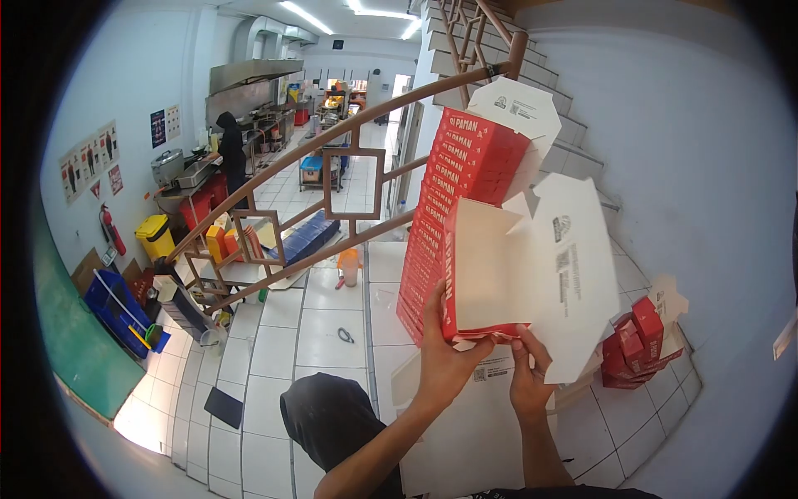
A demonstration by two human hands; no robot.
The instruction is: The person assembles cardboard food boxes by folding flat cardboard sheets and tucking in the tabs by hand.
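Observation:
I hold a red and white cardboard food box (490,266), its cream inside facing me and its white lid flap spread out to the right. My left hand (449,358) is closed on the near left corner, with the thumb along the near edge. My right hand (529,370) pinches the near right corner, beside the lid. Right behind the box rises a tall stack of red boxes (428,208), the top one with its white lid up. Below my hands lies a white cardboard sheet (465,441) with printing.
Several red boxes (636,345) lie on the tiles at right. A brown stair railing (332,145) crosses ahead, and stairs (573,137) climb behind the stack. A black cloth-covered shape (332,420) is near my left arm. A person in black (233,158) stands at the far kitchen counter.

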